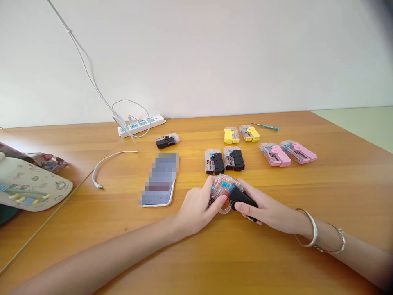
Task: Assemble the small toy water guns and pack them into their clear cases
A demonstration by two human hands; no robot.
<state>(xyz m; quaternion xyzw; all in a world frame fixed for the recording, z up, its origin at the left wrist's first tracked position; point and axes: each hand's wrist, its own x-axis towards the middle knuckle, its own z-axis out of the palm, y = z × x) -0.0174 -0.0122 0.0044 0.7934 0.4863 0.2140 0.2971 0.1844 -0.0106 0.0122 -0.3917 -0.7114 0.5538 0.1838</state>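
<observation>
Between both hands is a clear-bodied toy gun (pixel 226 185) with a black grip, blue and orange parts inside, and a clear trigger ring below. My left hand (pixel 199 203) is closed around its clear body, thumb on the side facing me. Around the black grip, my right hand (pixel 260 205) is closed, with the grip angled down to the right. Just beyond lie two folded black toy guns, a left one (pixel 214 162) and a right one (pixel 234 159). Another folded black toy gun (pixel 167 140) rests farther back on the left.
Two yellow toy guns (pixel 231 135) and two pink toy guns (pixel 275 154) lie back right, near a teal screwdriver (pixel 266 126). A phone (pixel 161 180) lies left of my hands. A power strip (pixel 141 125) and white cable (pixel 115 153) are behind it; a patterned bag (pixel 37 182) is far left.
</observation>
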